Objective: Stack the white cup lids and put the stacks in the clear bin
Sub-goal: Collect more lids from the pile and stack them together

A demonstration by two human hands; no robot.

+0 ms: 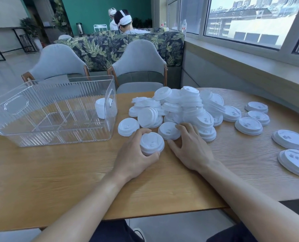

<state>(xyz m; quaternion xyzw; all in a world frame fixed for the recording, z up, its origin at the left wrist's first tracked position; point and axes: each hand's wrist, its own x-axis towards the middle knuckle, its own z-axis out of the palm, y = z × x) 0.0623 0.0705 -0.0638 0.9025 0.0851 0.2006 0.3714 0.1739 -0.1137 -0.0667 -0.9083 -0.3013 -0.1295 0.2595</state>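
On the wooden desk (58,172) a clear bin (53,109) sits left of a heap of white lids (180,107), one short stack (101,108) inside it. No readable writing. The left hand (136,154) has its fingers curled around a small lid stack (152,143); the right hand (190,145) has fingers spread, released, touching a single lid (168,131)

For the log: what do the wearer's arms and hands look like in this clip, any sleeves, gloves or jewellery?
Both forearms are bare up to the frame's bottom edge, with no sleeves visible. The left hand and right hand wear no gloves, and no rings, watch or wristband show. Below the table edge, dark clothing covers the lap.
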